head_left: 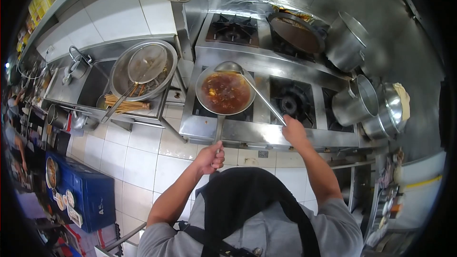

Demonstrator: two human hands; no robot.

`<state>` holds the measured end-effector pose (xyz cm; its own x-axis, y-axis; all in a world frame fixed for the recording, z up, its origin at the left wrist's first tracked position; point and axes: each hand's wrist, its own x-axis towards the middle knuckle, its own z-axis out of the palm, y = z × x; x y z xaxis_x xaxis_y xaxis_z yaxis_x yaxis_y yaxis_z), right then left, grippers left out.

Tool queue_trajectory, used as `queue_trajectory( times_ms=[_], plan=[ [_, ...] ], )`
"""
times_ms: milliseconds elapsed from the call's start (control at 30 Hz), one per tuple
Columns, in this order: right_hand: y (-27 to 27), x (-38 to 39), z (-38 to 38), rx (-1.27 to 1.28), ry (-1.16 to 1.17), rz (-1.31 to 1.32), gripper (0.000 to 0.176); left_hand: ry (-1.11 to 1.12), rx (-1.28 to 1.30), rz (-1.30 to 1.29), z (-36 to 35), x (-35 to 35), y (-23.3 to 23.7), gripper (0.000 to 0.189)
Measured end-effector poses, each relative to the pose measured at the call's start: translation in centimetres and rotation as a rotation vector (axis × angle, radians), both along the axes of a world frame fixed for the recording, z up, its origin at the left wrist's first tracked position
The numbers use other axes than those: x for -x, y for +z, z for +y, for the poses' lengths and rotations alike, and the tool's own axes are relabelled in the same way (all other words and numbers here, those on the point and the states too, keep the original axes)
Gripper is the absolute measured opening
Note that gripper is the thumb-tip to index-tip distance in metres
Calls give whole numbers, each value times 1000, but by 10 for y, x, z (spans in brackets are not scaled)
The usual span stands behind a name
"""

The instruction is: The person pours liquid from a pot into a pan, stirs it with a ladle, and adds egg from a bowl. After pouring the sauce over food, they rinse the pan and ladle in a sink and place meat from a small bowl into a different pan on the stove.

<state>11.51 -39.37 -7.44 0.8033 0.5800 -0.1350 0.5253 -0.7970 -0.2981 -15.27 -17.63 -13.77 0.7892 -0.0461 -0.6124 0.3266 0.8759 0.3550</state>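
Note:
A frying pan [199,96] with reddish-brown sauce and some yellowish bits in it sits over the front left burner. My left hand [210,157] is closed around the end of the pan's handle, which points toward me. In my right hand [294,131] is the far end of a long metal ladle [261,94]. The ladle's bowl rests at the pan's far rim, above the sauce. Right of the pan, beneath the ladle's shaft, is a bare burner [290,101].
A large wok [297,33] stands on the back burner, with tall pots [354,102] along the right. At left, a metal basin [172,62] holds a strainer [147,63], beside a sink [93,88]. A blue cooler box [95,195] stands lower left. Other people are at the far left edge.

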Motion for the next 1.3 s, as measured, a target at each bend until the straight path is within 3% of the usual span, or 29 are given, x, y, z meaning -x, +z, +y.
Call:
queue_trajectory(
  times_ms=[367, 600, 733, 1000, 1067, 1167, 1300],
  plan=[
    [-23, -52, 37, 155, 122, -138, 19, 20, 24, 18, 0, 0, 3, 26],
    [-46, -30, -14, 142, 60, -42, 19, 10, 38, 2, 1, 0, 2, 26],
    [-58, 9, -50, -6, 56, 96, 19, 3, 33, -18, 2, -1, 0, 26],
    [10, 68, -55, -3, -35, 344, 16, 1, 55, -42, 2, 1, -2, 26],
    [-12, 52, -51, -106, -7, 124, 17, 4, 51, -31, 2, 0, 0, 26],
    [-32, 19, -27, -202, 50, -4, 18, 1, 49, -44, 2, -1, -1, 26],
    [-33, -4, 9, -122, 3, 21, 18, 17, 59, -17, 2, 0, 2, 26]
  ],
)
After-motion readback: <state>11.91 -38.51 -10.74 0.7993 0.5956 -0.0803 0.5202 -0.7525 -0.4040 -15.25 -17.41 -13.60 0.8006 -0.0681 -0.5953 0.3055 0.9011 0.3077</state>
